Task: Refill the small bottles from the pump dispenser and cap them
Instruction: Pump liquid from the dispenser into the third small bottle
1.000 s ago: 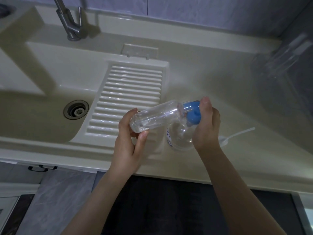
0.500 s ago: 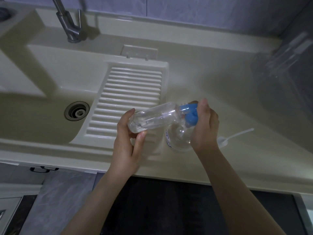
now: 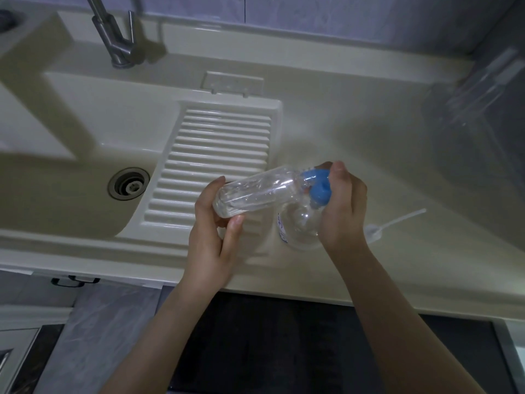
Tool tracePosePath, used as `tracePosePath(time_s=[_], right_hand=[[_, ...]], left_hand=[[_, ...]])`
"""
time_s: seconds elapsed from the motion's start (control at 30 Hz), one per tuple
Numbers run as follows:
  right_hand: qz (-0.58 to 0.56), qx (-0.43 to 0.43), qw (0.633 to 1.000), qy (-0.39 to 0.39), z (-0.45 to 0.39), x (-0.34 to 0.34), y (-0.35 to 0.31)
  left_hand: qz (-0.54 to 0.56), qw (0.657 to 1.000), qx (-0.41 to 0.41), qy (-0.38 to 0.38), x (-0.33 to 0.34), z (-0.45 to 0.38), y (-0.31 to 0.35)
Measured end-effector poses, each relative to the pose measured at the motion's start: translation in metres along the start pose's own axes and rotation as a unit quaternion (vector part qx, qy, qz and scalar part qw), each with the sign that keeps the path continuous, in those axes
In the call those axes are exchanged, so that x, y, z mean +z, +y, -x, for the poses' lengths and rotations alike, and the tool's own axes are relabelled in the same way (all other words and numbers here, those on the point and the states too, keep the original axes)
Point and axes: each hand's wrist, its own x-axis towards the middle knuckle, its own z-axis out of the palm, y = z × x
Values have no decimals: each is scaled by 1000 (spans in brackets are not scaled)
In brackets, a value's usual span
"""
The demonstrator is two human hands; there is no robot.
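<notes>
My left hand (image 3: 211,243) grips the base of a clear plastic bottle (image 3: 255,193) that lies tilted on its side above the counter, its neck pointing right. A blue pump head (image 3: 319,189) sits at that neck, and my right hand (image 3: 342,206) is curled over it. Directly below the pump stands a small round clear bottle (image 3: 298,226) with a printed label, on the counter between my hands. My right hand hides part of it.
A cream sink (image 3: 71,177) with a drain (image 3: 128,183) and a ribbed washboard slope (image 3: 216,160) lies to the left, a steel tap (image 3: 113,35) behind. A loose white pump tube (image 3: 395,221) lies on the counter to the right. Clear bottles (image 3: 483,89) stand far right.
The tilted bottle and both hands have shifted slightly lower and left in view; the grips are the same.
</notes>
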Motion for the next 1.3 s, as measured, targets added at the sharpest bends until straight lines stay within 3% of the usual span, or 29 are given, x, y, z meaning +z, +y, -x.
tracePosePath(time_s=[0.2, 0.33, 0.47, 0.57, 0.67, 0.73, 0.9, 1.03, 1.13, 1.3], right_hand=[[-8, -35, 999, 6, 1, 0, 5], [12, -8, 1000, 7, 2, 0, 6], [21, -2, 999, -38, 2, -7, 7], [-56, -27, 995, -72, 1, -13, 4], [-112, -72, 991, -18, -8, -20, -11], [-127, -51, 991, 8, -23, -25, -27], [30, -18, 999, -30, -68, -19, -58], [199, 10, 974, -112, -69, -9, -59], [226, 66, 957, -168, -68, -8, -58], [237, 60, 956, -165, -69, -5, -51]], left_hand=[[-9, 1000, 0, -1, -1, 1, 1], [0, 1000, 2, 2, 0, 1, 3], [12, 1000, 7, 8, 0, 1, 9], [19, 1000, 14, 15, 1, -1, 11], [21, 999, 23, 18, 0, -1, 15], [22, 999, 20, 16, -1, -1, 18], [18, 999, 29, 11, -3, -2, 23], [22, 1000, 18, 5, -4, -2, 23], [17, 1000, 14, 0, -4, -2, 23], [17, 1000, 15, 0, -4, -1, 19]])
